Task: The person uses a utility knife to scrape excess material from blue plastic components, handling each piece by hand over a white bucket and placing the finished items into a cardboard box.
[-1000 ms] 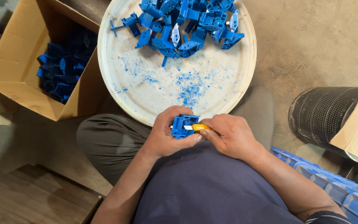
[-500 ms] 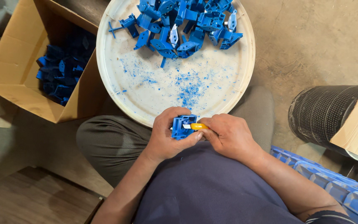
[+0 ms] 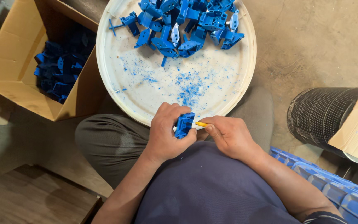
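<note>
Now both hands grip: left hand clutches the blue part, right hand the yellow tool beside it.

Navy shirt, grey trousers, bare forearms.

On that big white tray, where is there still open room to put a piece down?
The white tray is free between the blue parts pile and the near rim, with only shavings there. The far half is crowded.

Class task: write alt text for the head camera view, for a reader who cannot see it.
A seated person's left hand holds a blue plastic part while the right hand puts a yellow-handled tool to it. Ahead, a round white tray holds more blue parts.
</note>
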